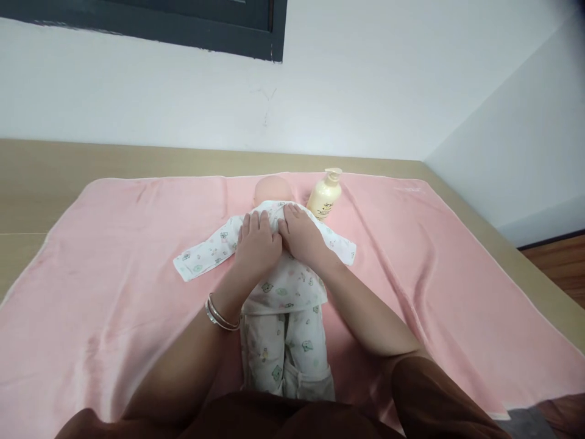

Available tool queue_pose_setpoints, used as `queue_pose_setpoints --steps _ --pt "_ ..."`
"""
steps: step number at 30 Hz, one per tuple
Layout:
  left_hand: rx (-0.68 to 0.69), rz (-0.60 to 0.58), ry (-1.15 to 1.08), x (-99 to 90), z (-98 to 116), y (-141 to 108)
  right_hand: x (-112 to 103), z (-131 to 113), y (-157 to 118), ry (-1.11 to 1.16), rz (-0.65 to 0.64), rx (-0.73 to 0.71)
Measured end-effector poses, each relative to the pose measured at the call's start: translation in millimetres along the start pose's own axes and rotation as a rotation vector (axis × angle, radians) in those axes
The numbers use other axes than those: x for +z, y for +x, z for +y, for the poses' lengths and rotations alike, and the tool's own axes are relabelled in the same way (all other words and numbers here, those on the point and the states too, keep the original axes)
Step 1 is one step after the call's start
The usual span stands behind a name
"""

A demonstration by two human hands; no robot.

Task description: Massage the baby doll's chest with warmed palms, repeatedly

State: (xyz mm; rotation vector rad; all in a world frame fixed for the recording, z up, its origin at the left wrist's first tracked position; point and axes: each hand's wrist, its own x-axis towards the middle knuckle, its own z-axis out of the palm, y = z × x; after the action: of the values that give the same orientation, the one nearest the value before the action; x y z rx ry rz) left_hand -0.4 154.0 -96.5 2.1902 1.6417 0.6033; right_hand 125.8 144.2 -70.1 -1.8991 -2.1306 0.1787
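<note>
A baby doll (273, 189) lies on a pink blanket, its bald head toward the wall. It wears a white printed top (287, 289) with both sleeves spread sideways, and matching trousers (307, 344). My left hand (258, 241) rests flat on the upper part of the top, fingers extended. Beside it, my right hand (302, 235) lies on the top too, its fingers stretched out and angled toward the upper left. The two thumbs are close together. Neither hand holds anything. A bracelet circles my left wrist.
A cream pump bottle (324, 196) stands just right of the doll's head. The pink blanket (137, 262) covers most of a wooden surface (55, 167), with folds at the right. Behind it rises a white wall (356, 91) with a dark frame (219, 33).
</note>
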Motion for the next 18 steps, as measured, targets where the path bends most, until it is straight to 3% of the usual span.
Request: queue_pose_setpoints --steps 7,12,18 --pt "0.131 0.082 -0.065 -3.2 -24 23 -4 -24 -25 -0.040 0.011 0.024" --pt "0.154 0.155 -0.004 3.8 -23 21 -1 -12 -12 0.009 0.038 0.022" --pt "0.147 0.155 0.013 6.4 -24 21 16 -3 -3 0.003 0.098 0.021"
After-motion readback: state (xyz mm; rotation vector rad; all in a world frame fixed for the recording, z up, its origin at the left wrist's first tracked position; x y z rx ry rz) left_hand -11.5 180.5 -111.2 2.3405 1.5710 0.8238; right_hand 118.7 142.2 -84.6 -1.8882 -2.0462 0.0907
